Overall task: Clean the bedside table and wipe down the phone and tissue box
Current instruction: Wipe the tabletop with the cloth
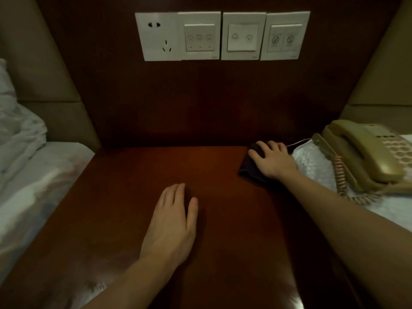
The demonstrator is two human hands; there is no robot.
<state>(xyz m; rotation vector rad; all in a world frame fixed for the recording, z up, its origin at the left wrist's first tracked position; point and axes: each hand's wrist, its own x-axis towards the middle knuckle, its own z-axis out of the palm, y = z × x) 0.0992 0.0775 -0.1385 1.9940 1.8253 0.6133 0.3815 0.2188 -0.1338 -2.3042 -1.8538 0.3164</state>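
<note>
The dark brown bedside table (pixel 138 175) fills the middle of the view. My left hand (pixel 172 221) lies flat on its top near the centre, fingers straight and holding nothing. At the table's far right corner my right hand (pixel 273 159) presses a dark cloth (pixel 249 171) onto the wood, fingers spread over it. A beige corded phone (pixel 365 152) sits on the white bed (pixel 312 161) to the right, its coiled cord hanging at the front. No tissue box is in view.
A row of white wall plates (pixel 220 35), a socket and switches, is mounted on the dark panel behind the table. A second bed with rumpled white bedding (pixel 24 157) borders the table on the left. Padded headboards stand at both sides.
</note>
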